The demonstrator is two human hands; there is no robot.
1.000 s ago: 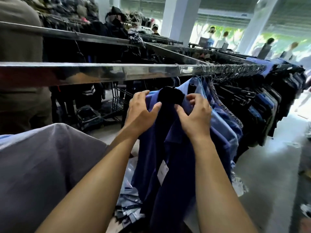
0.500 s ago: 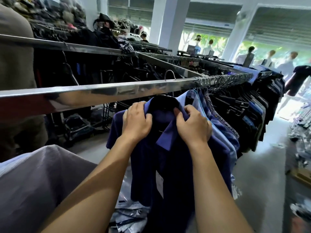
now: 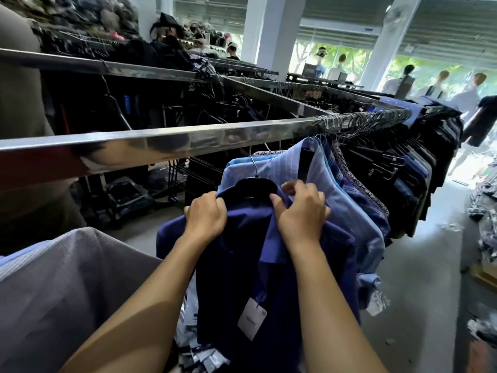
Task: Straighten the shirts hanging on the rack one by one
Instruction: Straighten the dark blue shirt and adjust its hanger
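Note:
A dark navy shirt (image 3: 242,265) hangs on a black hanger (image 3: 255,184) below the shiny steel rail (image 3: 166,142), a white tag (image 3: 251,317) dangling from its front. My left hand (image 3: 205,218) grips the shirt's left shoulder by the collar. My right hand (image 3: 298,208) pinches the collar on the right side. Behind it hangs a light blue striped shirt (image 3: 317,179), then several more blue and dark shirts (image 3: 403,173) packed along the rail to the right.
A grey shirt (image 3: 59,286) fills the lower left, close to me. Plastic bags (image 3: 204,356) lie on the floor under the rack. More racks of dark clothes stand behind. People (image 3: 478,119) walk in the aisle at the far right.
The navy shirt has dropped lower below the rail, showing the striped shirt behind. Both hands kept their hold at the collar and moved down with it; my view rose.

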